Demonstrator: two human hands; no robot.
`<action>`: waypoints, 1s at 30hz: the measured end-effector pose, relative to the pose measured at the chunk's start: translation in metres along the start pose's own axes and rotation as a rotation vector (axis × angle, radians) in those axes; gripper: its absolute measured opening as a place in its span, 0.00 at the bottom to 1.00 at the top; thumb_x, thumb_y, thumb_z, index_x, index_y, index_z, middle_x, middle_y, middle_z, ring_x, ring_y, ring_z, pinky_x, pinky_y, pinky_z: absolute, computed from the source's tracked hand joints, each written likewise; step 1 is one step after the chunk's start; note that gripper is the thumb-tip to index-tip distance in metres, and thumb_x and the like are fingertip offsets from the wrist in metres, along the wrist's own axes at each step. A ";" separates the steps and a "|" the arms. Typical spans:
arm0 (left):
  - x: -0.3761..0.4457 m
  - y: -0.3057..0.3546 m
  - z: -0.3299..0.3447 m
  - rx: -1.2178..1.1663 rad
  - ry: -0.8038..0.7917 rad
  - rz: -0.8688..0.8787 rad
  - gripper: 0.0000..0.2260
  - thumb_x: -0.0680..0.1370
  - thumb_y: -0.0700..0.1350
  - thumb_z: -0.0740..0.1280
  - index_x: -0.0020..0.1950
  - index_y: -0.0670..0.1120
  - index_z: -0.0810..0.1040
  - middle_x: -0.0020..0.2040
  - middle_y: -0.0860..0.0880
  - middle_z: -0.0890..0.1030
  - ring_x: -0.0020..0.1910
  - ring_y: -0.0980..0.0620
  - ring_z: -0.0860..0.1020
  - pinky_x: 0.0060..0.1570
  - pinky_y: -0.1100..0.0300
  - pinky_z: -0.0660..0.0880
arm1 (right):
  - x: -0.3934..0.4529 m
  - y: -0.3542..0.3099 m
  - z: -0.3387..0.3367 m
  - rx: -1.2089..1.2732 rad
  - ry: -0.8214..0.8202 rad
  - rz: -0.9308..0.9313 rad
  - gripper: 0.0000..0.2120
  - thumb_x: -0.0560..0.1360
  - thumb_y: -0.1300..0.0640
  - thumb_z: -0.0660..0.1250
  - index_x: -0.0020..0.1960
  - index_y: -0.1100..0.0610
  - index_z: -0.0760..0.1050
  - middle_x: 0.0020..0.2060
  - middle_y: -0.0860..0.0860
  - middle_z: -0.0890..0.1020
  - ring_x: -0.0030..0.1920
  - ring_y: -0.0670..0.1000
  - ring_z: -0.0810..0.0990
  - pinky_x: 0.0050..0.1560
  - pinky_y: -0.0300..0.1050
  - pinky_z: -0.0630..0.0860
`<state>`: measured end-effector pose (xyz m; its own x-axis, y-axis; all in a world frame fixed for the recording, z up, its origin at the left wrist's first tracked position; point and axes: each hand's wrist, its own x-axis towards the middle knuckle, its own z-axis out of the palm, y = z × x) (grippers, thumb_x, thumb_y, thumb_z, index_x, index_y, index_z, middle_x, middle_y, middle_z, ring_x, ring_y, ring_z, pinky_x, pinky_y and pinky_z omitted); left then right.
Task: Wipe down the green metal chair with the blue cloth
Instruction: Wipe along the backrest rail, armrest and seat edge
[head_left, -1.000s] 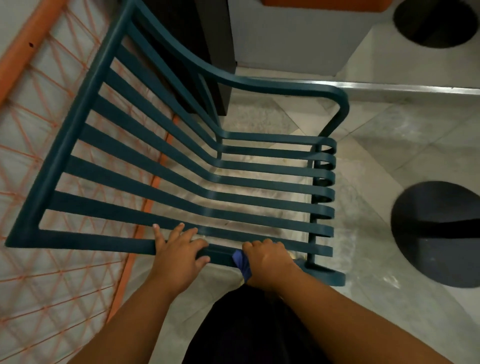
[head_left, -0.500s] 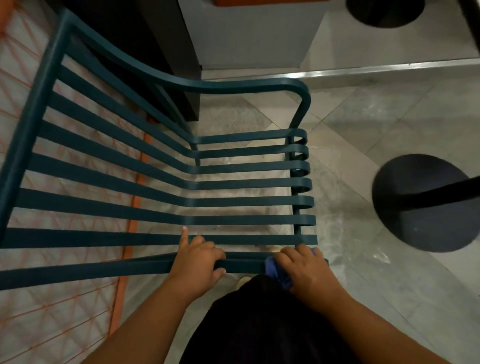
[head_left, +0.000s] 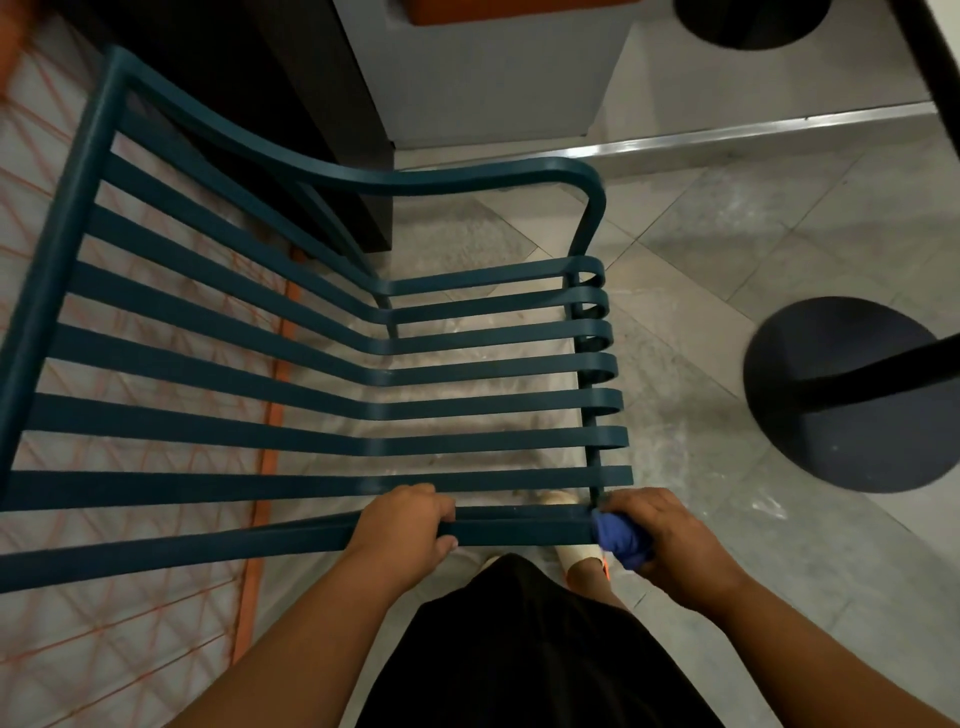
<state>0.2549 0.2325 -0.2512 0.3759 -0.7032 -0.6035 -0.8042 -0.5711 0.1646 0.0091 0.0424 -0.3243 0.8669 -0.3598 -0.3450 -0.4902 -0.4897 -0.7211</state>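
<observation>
While my left hand (head_left: 402, 525) grips the chair's (head_left: 322, 410) near rail, fingers curled over it, my right hand (head_left: 670, 540) clenches the cloth (head_left: 618, 538). I press the cloth against that rail's right end.

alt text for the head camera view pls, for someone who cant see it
Seen from above, a person's right hand presses a bunched blue cloth against the front end of the nearest bar of a green slatted metal chair, while the left hand grips the same bar. A black round table base stands on the grey tiled floor.
</observation>
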 end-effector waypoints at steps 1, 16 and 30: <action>0.000 0.001 0.000 0.008 -0.004 0.000 0.11 0.76 0.55 0.66 0.56 0.54 0.77 0.51 0.53 0.77 0.50 0.53 0.75 0.47 0.60 0.73 | -0.004 0.004 -0.003 0.037 0.031 0.035 0.25 0.66 0.60 0.76 0.56 0.39 0.72 0.50 0.34 0.74 0.51 0.41 0.74 0.52 0.32 0.70; 0.001 0.010 0.010 0.035 0.032 -0.039 0.07 0.77 0.53 0.64 0.53 0.54 0.76 0.50 0.55 0.76 0.50 0.55 0.73 0.47 0.61 0.71 | -0.004 0.032 0.023 0.160 0.210 0.060 0.25 0.62 0.59 0.79 0.54 0.41 0.76 0.52 0.36 0.78 0.53 0.37 0.76 0.55 0.26 0.69; 0.029 0.047 -0.002 -0.110 -0.101 0.023 0.14 0.69 0.65 0.69 0.48 0.60 0.79 0.46 0.61 0.77 0.45 0.62 0.74 0.45 0.64 0.73 | 0.047 0.125 0.065 0.428 -0.045 0.451 0.15 0.71 0.70 0.69 0.51 0.53 0.78 0.52 0.54 0.80 0.45 0.51 0.78 0.36 0.29 0.75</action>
<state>0.2289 0.1847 -0.2598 0.3052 -0.6738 -0.6729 -0.7547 -0.6021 0.2607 -0.0052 0.0158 -0.4695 0.5907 -0.4187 -0.6898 -0.7372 0.0675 -0.6723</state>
